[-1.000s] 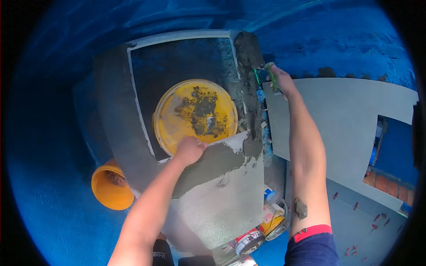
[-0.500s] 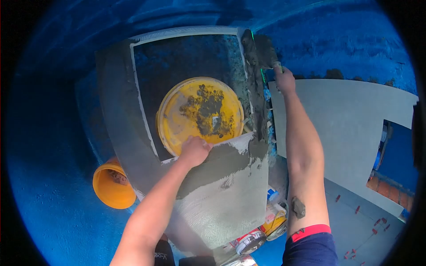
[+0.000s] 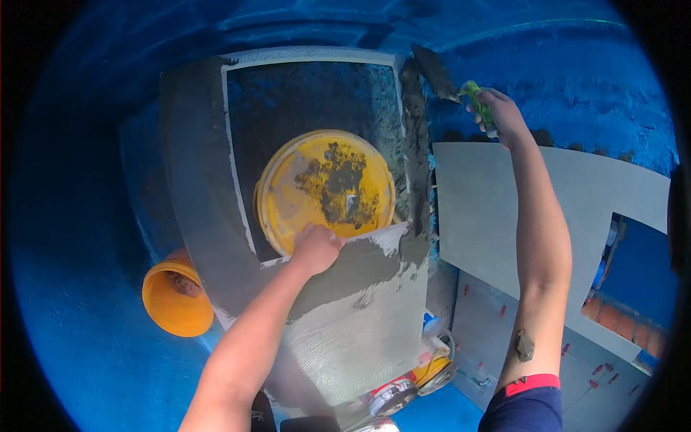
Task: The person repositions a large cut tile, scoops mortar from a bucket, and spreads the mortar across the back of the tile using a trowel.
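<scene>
My left hand [image 3: 317, 249] is closed over the inner edge of a large tile [image 3: 360, 338] with a square cutout, its fingers at the rim of the opening. Grey mortar [image 3: 345, 273] covers part of the tile and runs up its narrow right strip. Through the cutout shows a yellow round bucket lid [image 3: 327, 187] smeared with mortar. My right hand [image 3: 497, 115] grips the green handle of a trowel [image 3: 436, 72], whose mortar-coated blade is beside the tile's top right corner.
An orange bucket [image 3: 178, 302] lies on its side at the left. To the right is a grey tile panel [image 3: 518, 209] with a cutout, beside the blue wall [image 3: 547, 79]. Containers [image 3: 394, 396] stand at the bottom, and red clips [image 3: 597, 371] dot the lower right floor.
My right hand has swung away from the tile's right strip, up and to the right, with the trowel. My left hand has stayed on the tile's inner edge.
</scene>
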Tool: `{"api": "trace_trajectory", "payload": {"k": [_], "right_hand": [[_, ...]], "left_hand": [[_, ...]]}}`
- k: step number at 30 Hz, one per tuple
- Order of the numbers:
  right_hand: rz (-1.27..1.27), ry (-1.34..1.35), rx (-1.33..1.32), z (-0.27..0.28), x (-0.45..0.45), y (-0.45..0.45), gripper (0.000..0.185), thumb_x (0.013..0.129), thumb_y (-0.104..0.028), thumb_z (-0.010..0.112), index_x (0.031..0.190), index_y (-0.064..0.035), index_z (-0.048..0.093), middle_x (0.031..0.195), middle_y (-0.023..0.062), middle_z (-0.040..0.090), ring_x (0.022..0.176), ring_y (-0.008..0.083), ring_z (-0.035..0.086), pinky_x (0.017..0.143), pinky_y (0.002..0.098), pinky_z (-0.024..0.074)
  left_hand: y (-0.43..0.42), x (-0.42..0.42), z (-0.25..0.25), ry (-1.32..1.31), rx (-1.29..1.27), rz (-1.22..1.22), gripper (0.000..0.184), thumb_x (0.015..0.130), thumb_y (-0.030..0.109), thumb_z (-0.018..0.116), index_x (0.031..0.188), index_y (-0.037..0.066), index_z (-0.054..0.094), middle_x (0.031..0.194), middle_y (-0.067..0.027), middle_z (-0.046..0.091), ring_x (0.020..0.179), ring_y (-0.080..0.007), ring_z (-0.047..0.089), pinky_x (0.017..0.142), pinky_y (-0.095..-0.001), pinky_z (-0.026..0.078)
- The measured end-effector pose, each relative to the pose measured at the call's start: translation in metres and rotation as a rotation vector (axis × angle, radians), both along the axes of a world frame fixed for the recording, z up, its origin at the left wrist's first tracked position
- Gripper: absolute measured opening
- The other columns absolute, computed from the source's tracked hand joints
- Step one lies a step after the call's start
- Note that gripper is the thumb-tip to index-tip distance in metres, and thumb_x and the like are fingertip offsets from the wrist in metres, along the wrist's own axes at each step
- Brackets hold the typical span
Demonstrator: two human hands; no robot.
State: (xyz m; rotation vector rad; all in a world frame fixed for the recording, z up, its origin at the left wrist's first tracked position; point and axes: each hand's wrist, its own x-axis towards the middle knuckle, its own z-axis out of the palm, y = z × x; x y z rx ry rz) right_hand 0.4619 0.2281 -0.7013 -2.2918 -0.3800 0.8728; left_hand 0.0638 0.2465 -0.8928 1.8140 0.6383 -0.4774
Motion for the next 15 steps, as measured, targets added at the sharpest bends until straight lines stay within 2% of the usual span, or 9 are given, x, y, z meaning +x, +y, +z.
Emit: {"api": "trace_trajectory", "payload": {"k": [4,6,10,13,15], "right_hand": [[0.051,0.014,-0.109,-0.001,0.011,0.03,0.03,0.094,-0.021,0.054,0.114,0.0001,0.061,0.085,0.0084,0.064,0.06,0.0109,0.053,0.048,0.0264,0.0426],[0.025,-0.034,-0.22,-0.004,0.006,0.05,0.022,0.092,-0.017,0.056,0.098,0.0027,0.062,0.077,0.0096,0.063,0.057,0.0135,0.054,0.046,0.0285,0.0427],[-0.019,-0.067,-0.229,-0.02,0.015,0.073,0.02,0.092,-0.019,0.057,0.093,0.0005,0.064,0.074,0.0088,0.063,0.053,0.0145,0.052,0.045,0.0286,0.0427],[-0.002,-0.111,-0.254,-0.049,0.038,0.075,0.022,0.09,-0.022,0.059,0.087,-0.0016,0.066,0.072,0.0082,0.063,0.052,0.0161,0.053,0.045,0.0304,0.0436],[0.062,-0.249,-0.272,-0.076,0.058,0.068,0.026,0.087,-0.027,0.06,0.085,-0.002,0.068,0.07,0.0094,0.064,0.055,0.018,0.06,0.048,0.0324,0.0475]], "left_hand": [[-0.005,-0.002,-0.004,-0.011,0.028,0.001,0.041,0.092,0.038,0.053,0.092,0.002,0.072,0.103,-0.016,0.066,0.109,-0.0348,0.052,0.096,-0.0453,0.039],[-0.003,-0.004,-0.005,-0.032,0.059,0.008,0.041,0.092,0.038,0.052,0.091,0.002,0.072,0.103,-0.0154,0.066,0.109,-0.0347,0.052,0.095,-0.0455,0.04],[-0.005,-0.004,-0.004,-0.036,0.056,-0.014,0.04,0.091,0.038,0.055,0.092,0.002,0.072,0.104,-0.0173,0.065,0.108,-0.0356,0.052,0.095,-0.0436,0.041],[-0.003,-0.003,-0.005,-0.03,0.057,-0.025,0.04,0.092,0.039,0.054,0.093,0.003,0.072,0.105,-0.0165,0.065,0.108,-0.0351,0.052,0.095,-0.0427,0.041],[-0.005,-0.004,-0.006,-0.029,0.048,-0.023,0.04,0.092,0.039,0.054,0.093,0.003,0.073,0.105,-0.0162,0.065,0.108,-0.0348,0.052,0.095,-0.0424,0.041]]}}
